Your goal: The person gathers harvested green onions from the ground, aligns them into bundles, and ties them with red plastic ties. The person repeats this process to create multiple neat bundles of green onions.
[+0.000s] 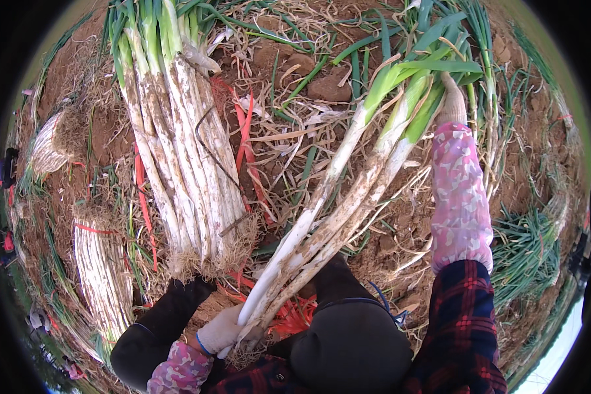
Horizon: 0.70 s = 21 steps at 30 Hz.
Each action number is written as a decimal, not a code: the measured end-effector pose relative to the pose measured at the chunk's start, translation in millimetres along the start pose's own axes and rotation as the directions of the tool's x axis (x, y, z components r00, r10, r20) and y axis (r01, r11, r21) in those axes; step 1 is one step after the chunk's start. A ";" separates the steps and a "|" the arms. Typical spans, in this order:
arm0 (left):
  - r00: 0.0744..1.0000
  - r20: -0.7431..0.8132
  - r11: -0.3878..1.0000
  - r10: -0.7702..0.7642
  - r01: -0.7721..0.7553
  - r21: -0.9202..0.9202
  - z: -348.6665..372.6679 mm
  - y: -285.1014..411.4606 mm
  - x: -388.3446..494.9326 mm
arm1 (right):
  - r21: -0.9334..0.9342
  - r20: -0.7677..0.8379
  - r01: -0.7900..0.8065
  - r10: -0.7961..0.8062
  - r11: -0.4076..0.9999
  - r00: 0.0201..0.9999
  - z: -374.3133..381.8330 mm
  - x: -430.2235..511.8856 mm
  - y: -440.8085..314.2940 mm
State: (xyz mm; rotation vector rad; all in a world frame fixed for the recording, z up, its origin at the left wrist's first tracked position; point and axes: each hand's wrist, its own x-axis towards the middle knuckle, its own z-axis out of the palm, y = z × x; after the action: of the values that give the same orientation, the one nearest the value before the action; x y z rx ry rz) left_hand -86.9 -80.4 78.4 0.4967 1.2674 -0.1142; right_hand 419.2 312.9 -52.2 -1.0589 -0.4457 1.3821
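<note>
Near my lap, my left hand (221,329), in a pale knit glove, grips several long Welsh onions (320,231) near their root ends. Their white, soil-streaked stalks slant up to the right, ending in green leaves. My right hand (452,101), also gloved, is stretched out beside those leaves; its fingers are partly hidden, so its hold is unclear. Left of the held stalks lies a thick bundle of Welsh onions (187,157), roots toward me. A thin, dark, bent wire or rod (209,152) crosses it. Red plastic straps (245,133) lie on the soil beside the bundle.
Tied onion bundles (101,261) lie at the left, one with a red band. More loose onions (490,98) and a leafy heap (527,253) are at the right. Dry leaves (295,133) litter the brown soil. Shredded red strapping (295,315) lies between my legs.
</note>
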 end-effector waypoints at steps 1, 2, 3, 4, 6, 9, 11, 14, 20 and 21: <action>0.999 0.026 0.996 0.035 -0.033 -0.077 3.3 -1.7 5.0 | -0.019 -0.068 -0.006 0.005 1.000 0.998 12.0 -14.2 12.5; 0.999 0.036 0.995 0.028 -0.024 -0.100 6.8 -2.3 11.6 | -0.034 -0.070 -0.094 0.091 0.995 0.993 15.0 -51.8 33.5; 0.998 0.040 0.993 0.042 -0.037 -0.109 9.2 -3.5 15.8 | -0.019 -0.178 -0.116 0.111 0.993 0.978 25.6 -84.3 66.6; 0.996 0.052 0.988 0.071 -0.063 -0.138 12.0 -5.4 20.4 | -0.027 -0.323 -0.261 0.239 0.965 0.916 27.4 -131.3 98.6; 0.996 0.072 0.983 0.054 -0.040 -0.181 12.8 -11.8 22.4 | 0.150 -0.335 -0.493 0.513 0.857 0.790 27.2 -212.7 164.9; 0.986 0.124 0.980 0.111 -0.088 -0.181 10.0 -27.9 11.3 | 0.364 0.120 -0.477 0.468 0.800 0.876 16.3 -261.5 211.2; 0.986 0.115 0.991 0.119 -0.110 -0.081 8.0 -37.4 2.0 | 0.401 0.341 -0.534 0.420 0.744 0.841 26.8 -246.3 208.0; 0.979 0.037 0.980 0.200 -0.200 -0.005 6.4 -46.9 -6.5 | 0.442 0.434 -0.431 0.233 0.787 0.870 83.9 -213.4 172.9; 0.882 -0.206 0.902 0.424 -0.391 0.182 -9.7 -36.6 -20.8 | 0.336 0.702 -0.257 -0.059 0.906 0.710 239.5 -202.3 57.1; 0.826 -0.247 0.862 0.506 -0.475 0.177 -16.9 -29.5 -22.8 | 0.340 0.671 -0.209 -0.081 0.917 0.737 261.3 -198.4 42.4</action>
State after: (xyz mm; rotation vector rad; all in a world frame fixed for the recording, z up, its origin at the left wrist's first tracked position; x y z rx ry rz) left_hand -119.3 -103.8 87.4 0.9488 1.3787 0.3417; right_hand 147.2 211.3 106.2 -0.1977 -0.6210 1.8206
